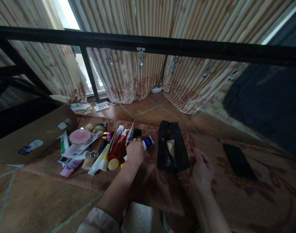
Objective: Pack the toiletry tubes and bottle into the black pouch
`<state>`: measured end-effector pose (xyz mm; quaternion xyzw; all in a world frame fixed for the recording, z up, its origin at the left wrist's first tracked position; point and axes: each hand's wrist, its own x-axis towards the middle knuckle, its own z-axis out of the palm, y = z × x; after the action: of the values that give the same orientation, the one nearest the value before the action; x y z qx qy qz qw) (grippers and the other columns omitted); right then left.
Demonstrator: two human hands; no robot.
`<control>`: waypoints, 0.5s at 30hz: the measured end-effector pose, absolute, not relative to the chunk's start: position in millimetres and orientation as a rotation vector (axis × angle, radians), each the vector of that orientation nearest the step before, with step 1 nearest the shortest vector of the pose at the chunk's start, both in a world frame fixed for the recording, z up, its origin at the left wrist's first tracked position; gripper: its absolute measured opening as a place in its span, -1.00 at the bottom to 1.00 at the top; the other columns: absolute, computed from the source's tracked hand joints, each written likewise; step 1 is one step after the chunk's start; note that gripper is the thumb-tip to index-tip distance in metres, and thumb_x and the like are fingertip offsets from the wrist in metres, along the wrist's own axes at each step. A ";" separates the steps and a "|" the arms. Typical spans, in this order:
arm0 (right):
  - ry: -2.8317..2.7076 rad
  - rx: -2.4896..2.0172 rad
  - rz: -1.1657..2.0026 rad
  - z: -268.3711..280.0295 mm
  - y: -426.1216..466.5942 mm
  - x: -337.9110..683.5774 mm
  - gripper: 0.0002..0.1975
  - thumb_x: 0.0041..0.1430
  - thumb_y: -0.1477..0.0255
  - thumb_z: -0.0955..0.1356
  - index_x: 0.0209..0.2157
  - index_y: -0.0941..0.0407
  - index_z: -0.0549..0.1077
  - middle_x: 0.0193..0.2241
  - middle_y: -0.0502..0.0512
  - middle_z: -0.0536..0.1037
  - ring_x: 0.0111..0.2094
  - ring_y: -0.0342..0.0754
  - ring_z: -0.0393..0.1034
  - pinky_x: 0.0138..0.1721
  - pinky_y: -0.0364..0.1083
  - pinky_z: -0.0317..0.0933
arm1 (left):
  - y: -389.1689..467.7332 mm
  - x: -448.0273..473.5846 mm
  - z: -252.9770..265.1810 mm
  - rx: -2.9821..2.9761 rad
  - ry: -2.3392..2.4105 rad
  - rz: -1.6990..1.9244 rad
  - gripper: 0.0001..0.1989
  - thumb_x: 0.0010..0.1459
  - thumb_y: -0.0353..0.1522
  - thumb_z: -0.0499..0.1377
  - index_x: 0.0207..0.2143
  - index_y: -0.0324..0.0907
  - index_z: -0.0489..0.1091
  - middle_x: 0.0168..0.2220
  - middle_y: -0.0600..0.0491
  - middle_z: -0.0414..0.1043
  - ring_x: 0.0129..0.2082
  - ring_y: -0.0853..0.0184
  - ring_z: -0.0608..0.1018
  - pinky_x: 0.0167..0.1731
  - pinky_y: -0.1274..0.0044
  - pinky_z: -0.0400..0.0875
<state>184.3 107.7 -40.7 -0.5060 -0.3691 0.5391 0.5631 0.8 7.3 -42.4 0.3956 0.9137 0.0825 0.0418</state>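
My left hand (135, 151) is closed among the cosmetics, its fingers curled down beside a blue-and-white tube (148, 142) and a pointed silvery tube (130, 134). What sits under its fingertips is hidden. A red pump bottle (117, 146) lies just left of it, with a yellow-and-white tube (101, 159) and a round yellow-lidded jar (113, 164). To the right stands an unzipped black mesh pouch (162, 149) with a pale gold item (170, 148) inside. My right hand (202, 166) hovers at the pouch's right side, fingers loosely bent and apart, holding nothing visible.
A pink round case (80, 136) and more tubes are piled at left beside a cardboard box (49, 134). A dark phone (239, 161) lies at right on the brown patterned cloth (201, 136). A black metal bar (148, 45) crosses in front of striped curtains.
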 end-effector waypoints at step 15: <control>-0.941 -1.187 1.275 -48.1 108.2 185.3 -0.74 -0.13 0.31 0.48 -0.36 0.16 0.54 -0.47 -0.02 0.53 -0.52 -0.17 0.37 -0.56 -0.19 0.21 | 2.8 -10.1 -25.2 0.964 2.801 0.790 -0.72 0.32 -0.30 -0.10 -0.15 -0.16 0.36 -0.32 -0.07 0.53 -0.27 0.18 0.57 -0.27 0.45 0.35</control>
<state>185.3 108.2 -48.1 -0.5012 -0.3974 0.5385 0.5485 -10.1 2.8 -25.2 0.3142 0.9129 0.2576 0.0379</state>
